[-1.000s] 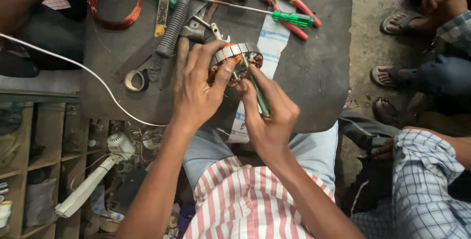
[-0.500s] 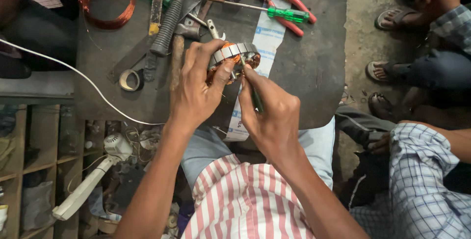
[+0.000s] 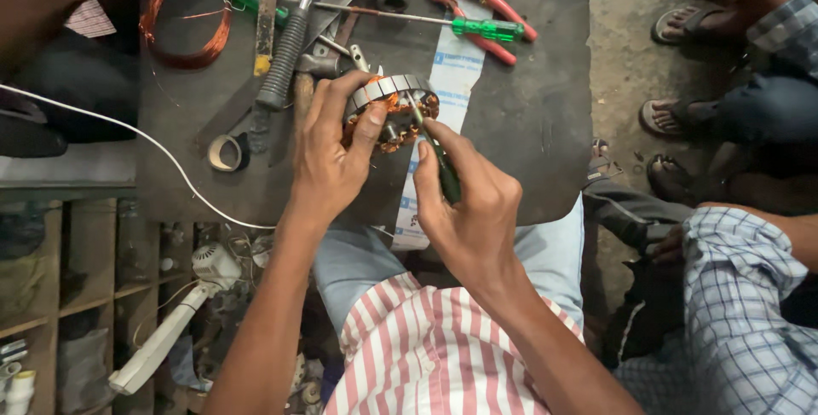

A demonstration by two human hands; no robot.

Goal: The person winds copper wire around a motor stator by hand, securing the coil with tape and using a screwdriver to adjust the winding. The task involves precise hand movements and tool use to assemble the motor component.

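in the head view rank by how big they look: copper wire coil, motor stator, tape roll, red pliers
1. copper wire coil
2. red pliers, about as long as the coil is wide, so unsure
3. motor stator, partly covered by the left hand
4. tape roll

Dark workbench [image 3: 545, 125] with copper wire coil [image 3: 183, 27], red-handled pliers [image 3: 481, 6], green screwdriver [image 3: 477, 29], tape roll [image 3: 224, 152].

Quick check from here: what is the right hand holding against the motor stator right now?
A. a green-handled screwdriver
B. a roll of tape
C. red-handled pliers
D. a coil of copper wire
A: the right hand grips a dark green-handled screwdriver whose shaft reaches into the copper windings of the stator, which the left hand steadies; the red-handled pliers, tape roll and copper wire coil lie apart on the bench.
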